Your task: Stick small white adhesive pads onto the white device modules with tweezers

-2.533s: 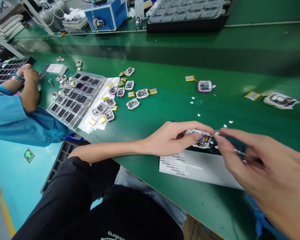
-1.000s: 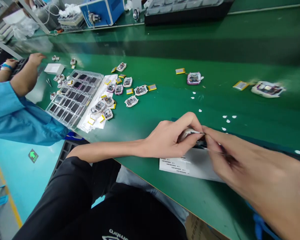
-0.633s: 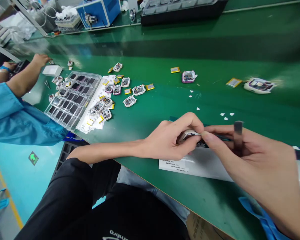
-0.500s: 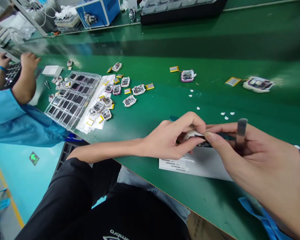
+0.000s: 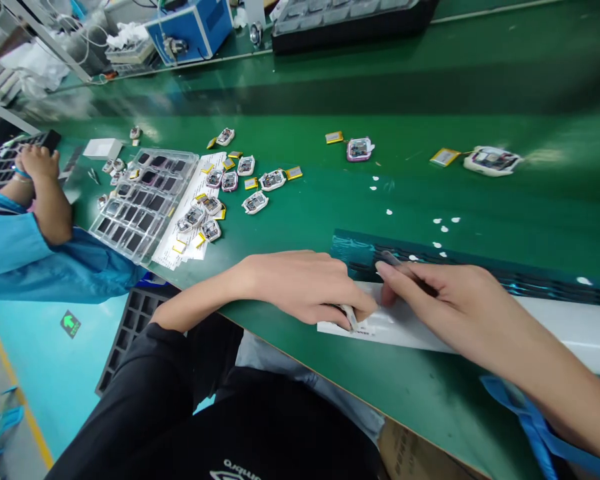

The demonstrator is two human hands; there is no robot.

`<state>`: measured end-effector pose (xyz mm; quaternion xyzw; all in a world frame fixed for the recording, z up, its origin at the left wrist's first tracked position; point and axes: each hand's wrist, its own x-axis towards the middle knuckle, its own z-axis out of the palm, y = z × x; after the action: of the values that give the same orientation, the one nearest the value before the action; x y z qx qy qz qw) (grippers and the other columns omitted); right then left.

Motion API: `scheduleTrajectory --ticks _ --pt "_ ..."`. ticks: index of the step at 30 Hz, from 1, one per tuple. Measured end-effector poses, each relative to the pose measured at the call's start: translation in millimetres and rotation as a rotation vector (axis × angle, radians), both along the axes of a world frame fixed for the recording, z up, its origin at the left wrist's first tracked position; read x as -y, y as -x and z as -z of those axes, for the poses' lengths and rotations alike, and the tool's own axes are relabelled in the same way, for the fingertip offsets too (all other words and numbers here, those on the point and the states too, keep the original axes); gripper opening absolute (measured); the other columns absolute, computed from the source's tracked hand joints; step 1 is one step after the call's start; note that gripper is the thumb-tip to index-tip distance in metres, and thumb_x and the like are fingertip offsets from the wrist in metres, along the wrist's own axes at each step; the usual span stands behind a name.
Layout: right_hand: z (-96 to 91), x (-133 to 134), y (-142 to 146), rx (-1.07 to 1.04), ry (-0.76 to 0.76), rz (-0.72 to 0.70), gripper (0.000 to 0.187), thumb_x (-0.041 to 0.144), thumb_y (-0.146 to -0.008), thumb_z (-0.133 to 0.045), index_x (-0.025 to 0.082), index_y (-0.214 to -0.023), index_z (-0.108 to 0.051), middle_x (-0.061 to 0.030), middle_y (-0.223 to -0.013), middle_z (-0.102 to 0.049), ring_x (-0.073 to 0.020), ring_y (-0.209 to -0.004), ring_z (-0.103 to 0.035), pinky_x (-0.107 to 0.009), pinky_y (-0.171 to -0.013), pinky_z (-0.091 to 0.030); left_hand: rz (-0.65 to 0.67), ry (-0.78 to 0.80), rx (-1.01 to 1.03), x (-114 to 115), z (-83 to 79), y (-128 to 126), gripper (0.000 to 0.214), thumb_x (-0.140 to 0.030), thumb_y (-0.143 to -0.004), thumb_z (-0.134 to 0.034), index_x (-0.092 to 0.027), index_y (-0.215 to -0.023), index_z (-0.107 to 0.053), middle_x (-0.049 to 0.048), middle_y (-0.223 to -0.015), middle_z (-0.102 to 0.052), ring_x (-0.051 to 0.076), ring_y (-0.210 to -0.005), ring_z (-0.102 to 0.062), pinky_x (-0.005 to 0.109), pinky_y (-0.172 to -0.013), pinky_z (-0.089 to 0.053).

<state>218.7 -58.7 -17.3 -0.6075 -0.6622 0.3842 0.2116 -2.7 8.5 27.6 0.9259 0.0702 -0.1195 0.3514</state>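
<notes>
My left hand (image 5: pixel 305 287) is closed with its fingers curled down around a small white watch case (image 5: pixel 349 316), mostly hidden under them. It hovers over or rests on the left end of a white label sheet (image 5: pixel 400 325); contact cannot be made out. My right hand (image 5: pixel 445 293) pinches flat metal tweezers (image 5: pixel 394 260), partly covered by the thumb and fingers. Under the tweezers lies a teal film strip (image 5: pixel 363 248) with rows of black pieces, along the sheet's far edge. Small white bits (image 5: pixel 445 229) are scattered just beyond the strip.
Two opened watch cases (image 5: pixel 360 149) (image 5: pixel 493 161) with yellow batteries lie farther back. Several more watch cases (image 5: pixel 255 202) sit at left, by a clear compartment tray (image 5: pixel 143 250) on printed paper. A co-worker's arm (image 5: pixel 53 193) is at far left. A blue box (image 5: pixel 190 30) stands behind.
My hands have come apart. The left moved down and left with the watch case to the label sheet; the right moved left over the film strip, the tweezers now pointing forward-left. The co-worker's hands lowered.
</notes>
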Motion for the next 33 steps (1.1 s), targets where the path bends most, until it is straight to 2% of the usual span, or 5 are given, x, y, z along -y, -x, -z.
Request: scheduleTrajectory --ticks 5,9,13,18,33 --pt "-9.4 -0.9 -10.9 -0.041 0.037 -0.024 0.084 0.096 -0.085 -0.027 0.028 -0.053 -0.064 -0.0076 -0.074 -0.072 -0.0239 -0.071 -0.068 -0.040 -0.070 -0.057 -0.092 -0.178 -0.058 0.4 1.1 0.0 0.023 -0.032 -0.108 -0.053 -0.024 -0.113 -0.074 0.0014 -0.095 -0.080 0.018 -0.079 -0.066 0.035 -0.056 -0.025" --pt "-13.0 -3.3 -27.0 0.003 0.177 -0.025 0.084 0.102 -0.078 -0.034 0.029 -0.066 -0.076 -0.0083 -0.065 -0.070 -0.0234 -0.055 -0.064 -0.042 -0.056 -0.059 -0.108 -0.191 -0.058 -1.5 -0.4 0.8 0.021 -0.030 -0.107 -0.054 -0.024 -0.109 -0.074 0.0000 -0.091 -0.080 0.017 -0.075 -0.064 0.034 -0.056 -0.025" --pt "-8.7 -7.7 -31.1 -0.074 0.335 -0.160 0.085 0.102 -0.076 -0.040 0.028 -0.075 -0.082 -0.0116 -0.077 -0.077 -0.0271 -0.066 -0.074 -0.043 -0.064 -0.067 -0.111 -0.212 -0.066 -0.1 -0.3 0.4 0.021 -0.029 -0.107 -0.054 -0.024 -0.107 -0.073 0.0001 -0.090 -0.079 0.016 -0.073 -0.062 0.034 -0.056 -0.023" --pt "-4.8 -12.3 -28.7 -0.151 0.367 -0.267 0.079 0.098 -0.081 -0.045 0.029 -0.059 -0.077 -0.0119 -0.079 -0.079 -0.0292 -0.080 -0.079 -0.040 -0.072 -0.069 -0.107 -0.226 -0.056 1.4 1.3 -0.9 0.020 -0.030 -0.106 -0.053 -0.024 -0.103 -0.072 0.0005 -0.088 -0.076 0.017 -0.074 -0.061 0.034 -0.055 -0.022" --pt "-4.8 -12.8 -33.0 -0.194 0.353 -0.288 0.069 0.091 -0.085 -0.051 0.030 -0.073 -0.083 -0.0111 -0.085 -0.080 -0.0276 -0.085 -0.080 -0.036 -0.076 -0.069 -0.085 -0.282 -0.087 3.9 0.8 -2.5 0.019 -0.027 -0.105 -0.053 -0.024 -0.107 -0.071 0.0014 -0.092 -0.077 0.018 -0.076 -0.062 0.036 -0.053 -0.019"
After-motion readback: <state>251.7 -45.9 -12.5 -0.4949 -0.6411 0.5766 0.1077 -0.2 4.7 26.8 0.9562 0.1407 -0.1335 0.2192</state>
